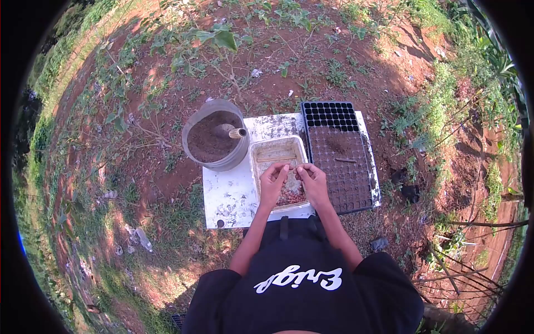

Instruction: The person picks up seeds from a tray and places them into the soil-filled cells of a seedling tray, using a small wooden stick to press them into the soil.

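My left hand (271,182) and my right hand (314,182) are close together above a whitish rectangular tray (253,161). On each, thumb and fingers are pinched; whatever lies between the fingertips is too small to make out. Small reddish-brown seeds (291,196) lie in the near part of the tray, partly hidden by my hands. Just right of the tray is a black seedling tray (330,116). Soil fills most of its cells, while the far rows look dark and unfilled. A short stick (345,160) rests on the soil.
A grey bucket (229,161) of soil stands at the left, with a handled scoop (237,133) in it. Everything sits on a paint-worn white tabletop (225,195). Around it is reddish ground with weeds; a plastic bottle (144,239) lies at lower left, and branches (456,273) at right.
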The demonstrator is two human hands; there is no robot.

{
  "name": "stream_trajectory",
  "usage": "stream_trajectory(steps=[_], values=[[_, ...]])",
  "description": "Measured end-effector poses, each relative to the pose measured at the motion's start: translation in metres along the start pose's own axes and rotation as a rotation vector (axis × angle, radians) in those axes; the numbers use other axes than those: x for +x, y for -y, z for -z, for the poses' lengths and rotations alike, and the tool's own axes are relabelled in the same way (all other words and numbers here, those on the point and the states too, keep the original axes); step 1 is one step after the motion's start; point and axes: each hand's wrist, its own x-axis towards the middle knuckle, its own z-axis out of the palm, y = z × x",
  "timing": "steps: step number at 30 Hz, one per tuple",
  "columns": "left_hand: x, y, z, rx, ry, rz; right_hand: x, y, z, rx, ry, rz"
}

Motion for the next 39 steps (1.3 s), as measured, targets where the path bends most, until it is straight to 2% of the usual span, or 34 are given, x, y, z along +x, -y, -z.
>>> stream_trajectory(steps=[4, 8, 13, 17, 19, 25, 29, 31, 34, 35, 37, 38, 39], values=[[0.0, 0.003, 0.001, 0.079, 0.014, -0.04, -0.001, -0.001, -0.001, 0.039, 0.018, -0.003], [0.002, 0.009, 0.003, 0.128, 0.063, -0.072, -0.006, 0.007, -0.006, -0.06, -0.032, 0.063], [0.002, 0.017, 0.004, 0.168, 0.102, -0.029, -0.007, 0.002, 0.009, -0.21, 0.01, 0.129], [0.005, 0.027, -0.004, 0.113, 0.154, -0.024, -0.016, 0.007, 0.013, -0.211, -0.062, 0.16], [0.008, 0.033, -0.008, 0.136, 0.148, 0.103, -0.019, 0.007, 0.021, -0.209, -0.081, 0.158], [0.01, 0.043, -0.034, 0.09, 0.199, 0.219, -0.029, 0.016, 0.039, -0.264, -0.22, 0.157], [0.017, 0.056, -0.061, 0.055, 0.252, 0.238, -0.025, 0.021, 0.068, -0.372, -0.284, 0.072], [0.025, 0.067, -0.073, 0.07, 0.262, 0.222, -0.015, 0.016, 0.087, -0.425, -0.293, 0.112], [0.046, 0.079, -0.083, 0.37, 0.291, 0.163, 0.01, 0.016, 0.112, -0.577, -0.252, 0.125], [0.052, 0.083, -0.084, 0.375, 0.274, 0.179, 0.022, 0.018, 0.119, -0.609, -0.232, 0.139], [0.075, 0.085, -0.089, 0.547, 0.327, -0.032, 0.059, 0.02, 0.136, -0.634, -0.197, 0.153], [0.088, 0.086, -0.088, 0.626, 0.406, 0.029, 0.079, 0.02, 0.145, -0.672, -0.224, 0.143], [0.101, 0.088, -0.09, 0.63, 0.393, 0.034, 0.102, 0.02, 0.155, -0.712, -0.251, 0.135]])
